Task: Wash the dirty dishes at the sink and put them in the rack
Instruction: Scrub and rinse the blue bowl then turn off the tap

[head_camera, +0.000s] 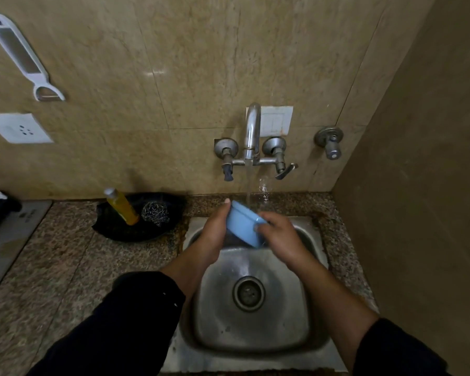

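One blue bowl (242, 226) is held tilted on edge above the back of the steel sink (255, 356), directly under the water stream from the single faucet (253, 131). Two hands hold it. The left hand (215, 232) clasps its left side, with one fingertip showing over the top rim. The right hand (280, 237) curls its fingers over the near right rim. One drain (248, 293) sits at the basin centre. Two mixer valves (227, 150) flank the faucet, and one separate valve (330, 143) sits apart to the right. On the granite counter (65, 253), one black tray (114, 232) carries one yellow bottle (121, 206) and one steel scrubber (155, 214). One white peeler (19, 55) hangs on the wall above one socket plate (19, 128). The bowl's interior faces away and is not visible, and most left-hand fingers are hidden behind it. A grey surface (8, 240) is cut off at the left edge and cannot be identified.
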